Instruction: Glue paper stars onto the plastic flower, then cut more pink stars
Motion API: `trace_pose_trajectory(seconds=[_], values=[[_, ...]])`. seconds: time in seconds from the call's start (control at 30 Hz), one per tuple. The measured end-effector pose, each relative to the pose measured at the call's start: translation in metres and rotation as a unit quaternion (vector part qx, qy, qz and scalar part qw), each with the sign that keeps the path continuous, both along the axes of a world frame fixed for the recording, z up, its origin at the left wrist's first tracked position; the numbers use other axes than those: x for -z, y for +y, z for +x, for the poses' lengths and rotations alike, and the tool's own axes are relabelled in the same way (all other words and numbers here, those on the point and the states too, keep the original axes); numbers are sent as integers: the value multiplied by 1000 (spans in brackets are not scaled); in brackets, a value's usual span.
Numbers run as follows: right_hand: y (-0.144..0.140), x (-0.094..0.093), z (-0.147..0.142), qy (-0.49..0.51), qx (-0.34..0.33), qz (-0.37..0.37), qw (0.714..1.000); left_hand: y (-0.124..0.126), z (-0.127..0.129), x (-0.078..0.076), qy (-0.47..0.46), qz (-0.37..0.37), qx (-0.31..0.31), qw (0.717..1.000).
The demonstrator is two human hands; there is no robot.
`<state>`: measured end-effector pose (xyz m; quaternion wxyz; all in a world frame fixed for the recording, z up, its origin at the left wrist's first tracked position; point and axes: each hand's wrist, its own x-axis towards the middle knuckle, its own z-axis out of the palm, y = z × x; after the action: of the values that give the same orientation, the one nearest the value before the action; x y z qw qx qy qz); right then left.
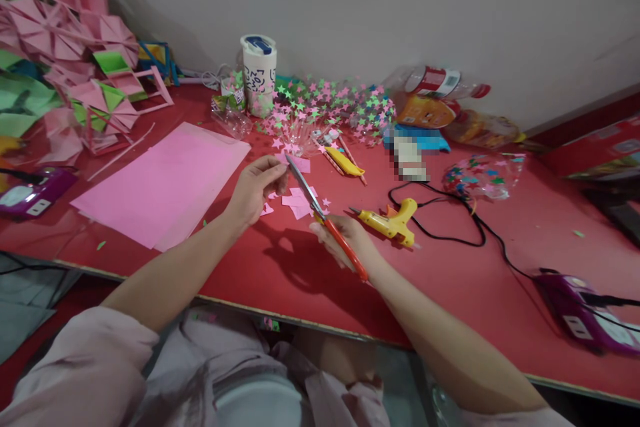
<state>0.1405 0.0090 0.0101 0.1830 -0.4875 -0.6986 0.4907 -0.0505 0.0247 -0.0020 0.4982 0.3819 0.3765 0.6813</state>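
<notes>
Scissors (pixel 320 213) in right hand (pixel 345 237), blades up-left toward left hand (pixel 255 188).

The scissors (pixel 320 210) have orange-red handles and grey metal blades. They are lifted off the table, slanting from the handles up and away to a tip just left of the yellow glue gun (pixel 389 221). The small pink paper piece (pixel 295 161) is flat and pale, meeting the blade tip, farther from the glue gun.
</notes>
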Motion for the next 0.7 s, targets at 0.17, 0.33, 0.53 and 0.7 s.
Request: trace_pose_trajectory(seconds=[0.17,0.33,0.53,0.7], values=[[1,-2,1,-13,-5,20,1000,2,-3,0,-28,-8,-32,999],[2,-1,2,-2,-13,-2,1000,2,-6,-1,3,6,-47,999],[3,-2,3,2,-25,-40,999,3,-9,0,102,63,-47,992],[4,-1,3,9,-28,-40,999,5,-11,1,115,71,-32,990]])
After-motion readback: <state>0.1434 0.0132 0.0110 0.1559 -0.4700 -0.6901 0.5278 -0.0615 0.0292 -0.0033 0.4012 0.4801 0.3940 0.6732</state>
